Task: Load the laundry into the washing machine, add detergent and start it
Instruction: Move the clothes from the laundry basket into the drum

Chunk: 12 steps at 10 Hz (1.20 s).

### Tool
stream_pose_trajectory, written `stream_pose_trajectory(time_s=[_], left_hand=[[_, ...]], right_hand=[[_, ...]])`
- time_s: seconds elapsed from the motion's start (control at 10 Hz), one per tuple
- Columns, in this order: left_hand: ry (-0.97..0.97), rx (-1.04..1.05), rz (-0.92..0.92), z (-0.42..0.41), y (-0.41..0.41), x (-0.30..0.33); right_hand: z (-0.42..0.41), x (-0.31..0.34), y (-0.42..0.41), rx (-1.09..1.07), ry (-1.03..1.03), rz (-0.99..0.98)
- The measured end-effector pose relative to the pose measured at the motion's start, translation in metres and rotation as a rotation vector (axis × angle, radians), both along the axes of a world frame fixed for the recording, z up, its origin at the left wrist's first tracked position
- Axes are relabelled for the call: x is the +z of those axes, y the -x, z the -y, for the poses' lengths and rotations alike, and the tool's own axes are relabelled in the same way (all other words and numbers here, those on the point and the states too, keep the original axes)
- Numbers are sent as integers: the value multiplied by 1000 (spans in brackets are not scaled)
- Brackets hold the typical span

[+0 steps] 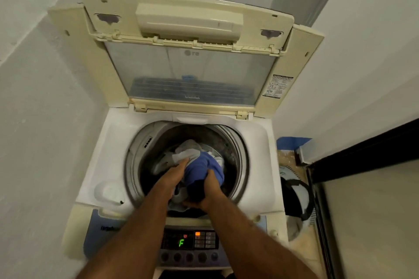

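I stand in a narrow white-walled corner, with the washing machine (181, 120) filling the middle of the frame and its lid (188, 52) tipped up against the back wall.

The fingers (183, 162) of my left hand (173, 176) are spread flat against a pale grey-white garment (188, 150), pressing it down. My right hand (209, 190) is closed around a bundle of blue cloth (201, 169), with darker fabric bunched under the palm. Both hands sit inside the mouth of the drum (229, 142), at lower centre of the frame, so the laundry is at the drum opening and partly in, not yet settled.

To do this well, I judge I should push the bundle down past the rim and let it fall loose, not packed into one tight wad, and spread it around the drum so the load balances. Nothing should hang over the rim where the lid would trap it.

Below my forearms the control panel (190, 242) is lit, showing a green "F". At lower left of the machine top sits a round white recess (108, 192), possibly for detergent. A dark bag or basket (294, 197) lies on the floor at right.
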State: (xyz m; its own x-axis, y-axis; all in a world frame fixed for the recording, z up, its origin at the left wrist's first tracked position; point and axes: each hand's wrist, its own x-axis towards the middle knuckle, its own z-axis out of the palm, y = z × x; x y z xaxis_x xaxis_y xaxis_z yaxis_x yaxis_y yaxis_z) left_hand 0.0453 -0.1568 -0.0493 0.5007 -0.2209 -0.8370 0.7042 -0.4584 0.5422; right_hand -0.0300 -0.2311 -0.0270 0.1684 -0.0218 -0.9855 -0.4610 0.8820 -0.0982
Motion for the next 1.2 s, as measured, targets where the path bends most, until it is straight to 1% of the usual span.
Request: stream_pose_trajectory(time_s=[0.1,0.2,0.3,0.4,0.5,0.6,0.7,0.8,0.9,1.1,1.2], left_hand=[[-25,-61,11,17,3,3],[-49,-166,10,31,10,7],[-38,-165,84,48,17,22],[73,-126,223,72,20,43],[240,-129,317,96,30,69],[366,-167,395,124,51,95],[437,-265,413,156,81,110],[487,-367,376,184,111,116],[500,-443,332,209,139,115],[442,-523,314,255,179,106],[410,-503,326,281,196,94]], right_hand=[[26,-7,-4,-36,121,-128],[64,-60,-10,408,210,-60],[78,-30,-3,243,393,67],[88,21,15,186,568,289],[103,62,40,158,657,483],[126,92,74,63,779,508],[156,100,117,-60,881,456],[185,89,161,-153,932,347],[207,76,200,-224,940,257],[240,40,251,-184,902,128],[261,18,272,-108,887,85]])
